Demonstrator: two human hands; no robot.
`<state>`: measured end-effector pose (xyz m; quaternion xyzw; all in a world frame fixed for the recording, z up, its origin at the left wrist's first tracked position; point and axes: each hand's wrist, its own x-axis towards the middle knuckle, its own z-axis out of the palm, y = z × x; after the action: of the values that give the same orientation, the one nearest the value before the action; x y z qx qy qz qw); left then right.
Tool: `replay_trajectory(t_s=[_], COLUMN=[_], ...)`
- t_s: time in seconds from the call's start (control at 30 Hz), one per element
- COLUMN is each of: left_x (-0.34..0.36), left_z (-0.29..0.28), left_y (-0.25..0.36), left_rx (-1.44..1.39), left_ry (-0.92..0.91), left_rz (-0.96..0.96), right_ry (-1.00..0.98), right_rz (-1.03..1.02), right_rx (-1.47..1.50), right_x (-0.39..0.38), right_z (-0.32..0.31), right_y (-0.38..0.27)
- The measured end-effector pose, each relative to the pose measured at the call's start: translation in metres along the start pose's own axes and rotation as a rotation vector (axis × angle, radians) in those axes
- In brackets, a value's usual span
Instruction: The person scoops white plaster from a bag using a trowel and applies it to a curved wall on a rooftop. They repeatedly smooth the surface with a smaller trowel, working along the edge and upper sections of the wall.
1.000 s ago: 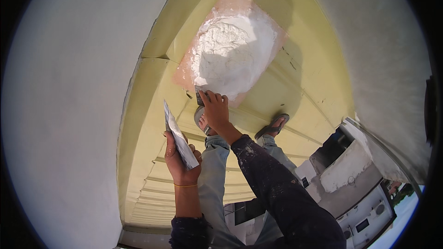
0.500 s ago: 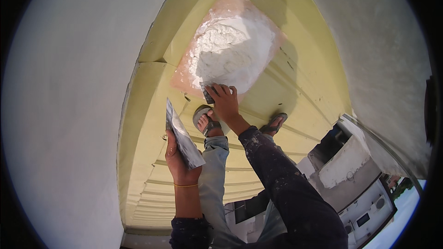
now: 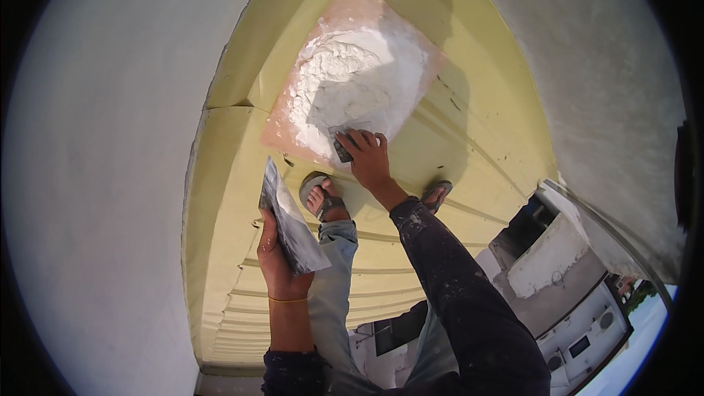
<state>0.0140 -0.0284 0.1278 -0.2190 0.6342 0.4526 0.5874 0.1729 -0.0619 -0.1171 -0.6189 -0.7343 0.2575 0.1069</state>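
In my left hand (image 3: 277,260) is a flat metal plastering blade (image 3: 292,229), tilted up, with smears on its grey face; the fingers wrap behind it. My right hand (image 3: 371,165) grips a putty scraper (image 3: 342,148) with a dark ridged back. The scraper's edge lies over the near part of a pinkish board (image 3: 359,1). On that board is a heap of wet white putty (image 3: 341,66), lumpy at the left and smeared thinner to the right. How far the scraper's edge touches the putty is hard to make out.
The board lies on a yellow ribbed metal roof (image 3: 469,169), where my sandalled feet (image 3: 323,198) stand just below it. A pale wall (image 3: 110,161) rises on the left and another (image 3: 601,88) on the right. A pipe (image 3: 609,227) runs at lower right.
My right hand with the scraper has shifted slightly right and up, onto the board's near edge. The view has moved a little; my left hand still holds the blade.
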Motion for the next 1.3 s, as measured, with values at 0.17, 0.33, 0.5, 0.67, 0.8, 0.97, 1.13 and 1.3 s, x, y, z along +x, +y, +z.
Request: replay_trajectory(t_s=[0.17,0.33,0.5,0.67,0.8,0.97,1.13,1.3], left_x=[0.000,0.015,0.013,-0.058,-0.164,-0.298,-0.386,-0.439], left_z=[-0.005,-0.021,-0.015,0.034,0.087,0.121,0.137,0.138], left_y=[0.001,0.006,0.002,0.005,0.013,0.034,0.044,0.062], left_rx=[0.060,0.198,0.194,0.136,0.098,0.189,0.263,0.306], left_ry=[-0.184,-0.275,-0.269,-0.423,-0.696,-0.822,-0.932,-0.996], left_rz=[0.014,0.085,0.080,-0.039,-0.090,-0.153,-0.070,0.057], right_ry=[-0.357,-0.318,-0.334,-0.066,0.031,0.205,0.262,0.291], right_rz=[0.147,0.223,0.230,-0.299,-0.752,-0.749,-0.613,-0.364], right_rx=[0.105,0.745,1.185,1.262,0.786,0.416,0.190,-0.004], right_x=[-0.012,-0.020,-0.022,-0.023,-0.024,-0.062,-0.099,-0.138], right_z=[-0.014,-0.094,-0.217,-0.334,-0.433,-0.538,-0.624,-0.679], right_y=[0.000,-0.004,-0.043,-0.084,-0.103,-0.138,-0.153,-0.159])
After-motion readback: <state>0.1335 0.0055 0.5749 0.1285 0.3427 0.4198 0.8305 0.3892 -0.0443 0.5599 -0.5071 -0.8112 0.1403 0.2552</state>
